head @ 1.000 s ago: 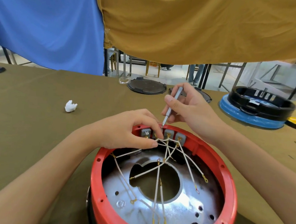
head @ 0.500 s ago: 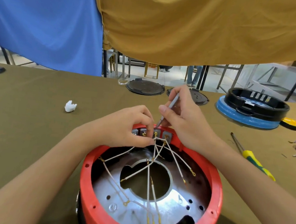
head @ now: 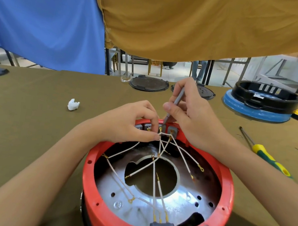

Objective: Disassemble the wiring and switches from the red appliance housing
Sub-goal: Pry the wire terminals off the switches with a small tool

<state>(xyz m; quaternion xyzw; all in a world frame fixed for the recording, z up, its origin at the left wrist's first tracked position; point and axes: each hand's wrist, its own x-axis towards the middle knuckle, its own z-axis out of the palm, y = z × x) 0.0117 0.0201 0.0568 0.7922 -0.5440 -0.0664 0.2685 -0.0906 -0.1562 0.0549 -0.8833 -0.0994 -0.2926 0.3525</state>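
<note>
In the head view the red appliance housing sits upside down on the table, just before the person. The left hand pinches a white wire at the switches on the far rim, while the right hand grips a slim grey tool like a pen, tip down at the terminals. Best done, I judge, by levering gently at the terminal while pulling the wire straight, not sideways.

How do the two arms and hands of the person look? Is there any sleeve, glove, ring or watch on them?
Both forearms are bare as far as the picture shows them; no sleeve comes into view. The left hand and the right hand wear no gloves. No ring, watch or bracelet shows on the visible fingers and wrists. The visible fingernails are short and without polish.
</note>
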